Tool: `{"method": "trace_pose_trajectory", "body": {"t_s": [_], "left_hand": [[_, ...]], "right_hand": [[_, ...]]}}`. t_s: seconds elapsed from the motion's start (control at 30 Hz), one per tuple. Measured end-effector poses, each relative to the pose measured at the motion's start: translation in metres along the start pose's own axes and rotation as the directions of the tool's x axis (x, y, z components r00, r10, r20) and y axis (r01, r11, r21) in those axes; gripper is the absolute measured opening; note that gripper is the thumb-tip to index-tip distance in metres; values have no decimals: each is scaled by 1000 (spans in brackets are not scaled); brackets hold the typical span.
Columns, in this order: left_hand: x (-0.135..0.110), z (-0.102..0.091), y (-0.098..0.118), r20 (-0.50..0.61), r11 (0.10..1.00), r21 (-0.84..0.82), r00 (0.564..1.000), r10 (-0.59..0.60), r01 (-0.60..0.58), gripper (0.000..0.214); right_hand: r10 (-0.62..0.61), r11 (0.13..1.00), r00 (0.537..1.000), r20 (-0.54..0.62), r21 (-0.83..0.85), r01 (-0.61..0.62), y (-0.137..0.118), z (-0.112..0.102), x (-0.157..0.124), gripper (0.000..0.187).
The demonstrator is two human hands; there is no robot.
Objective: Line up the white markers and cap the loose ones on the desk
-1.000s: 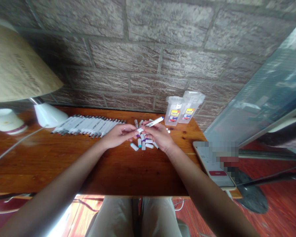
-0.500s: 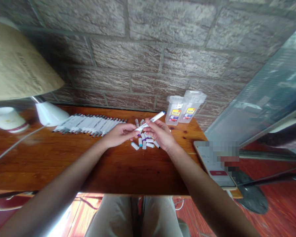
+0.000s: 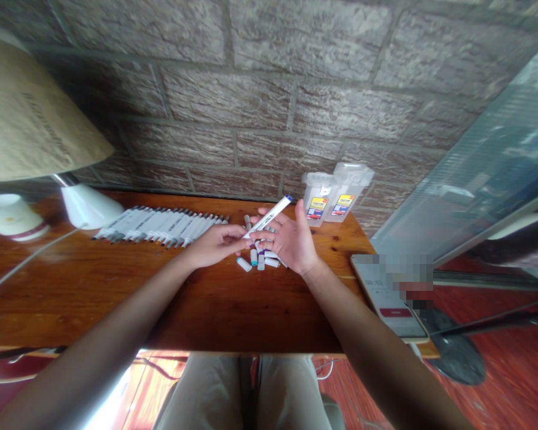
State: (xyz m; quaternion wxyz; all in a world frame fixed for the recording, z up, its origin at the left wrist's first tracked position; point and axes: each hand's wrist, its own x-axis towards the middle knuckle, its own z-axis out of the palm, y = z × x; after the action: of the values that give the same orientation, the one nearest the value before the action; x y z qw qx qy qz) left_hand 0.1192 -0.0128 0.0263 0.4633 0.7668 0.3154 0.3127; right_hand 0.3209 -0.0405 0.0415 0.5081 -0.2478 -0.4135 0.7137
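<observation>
My left hand (image 3: 215,243) pinches the near end of a white marker (image 3: 269,215) that slants up and to the right, its far end capped in blue. My right hand (image 3: 289,239) is beside it with the palm turned up and the fingers spread; the marker crosses above its fingertips. Under both hands several loose marker caps (image 3: 257,260) lie in a small heap on the wooden table (image 3: 116,292). A row of several white markers (image 3: 161,226) lies side by side at the back left.
Two clear plastic marker boxes (image 3: 336,194) stand at the back right against the brick wall. A phone (image 3: 388,298) lies at the table's right edge. A white lamp base (image 3: 89,206) and its cord sit at the left.
My right hand let go of the marker and opened, palm up. The left hand kept hold of the marker, whose far end swung up.
</observation>
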Motion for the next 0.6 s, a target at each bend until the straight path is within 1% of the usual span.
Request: {"method": "trace_pose_trajectory", "body": {"t_s": [0.23,0.37,0.6], "left_hand": [[0,0,0,5,999,32,1000,0,0,37],[0,0,-1,20,1000,18,1000,-4,4,36],[0,-1,-1,-5,999,32,999,32,-32,34]], "right_hand": [[26,998,999,-26,-53,-27,0,1,0,82],[26,998,999,-34,-59,-28,0,0,0,82],[-9,999,1000,4,-53,9,2,1,-1,82]]}}
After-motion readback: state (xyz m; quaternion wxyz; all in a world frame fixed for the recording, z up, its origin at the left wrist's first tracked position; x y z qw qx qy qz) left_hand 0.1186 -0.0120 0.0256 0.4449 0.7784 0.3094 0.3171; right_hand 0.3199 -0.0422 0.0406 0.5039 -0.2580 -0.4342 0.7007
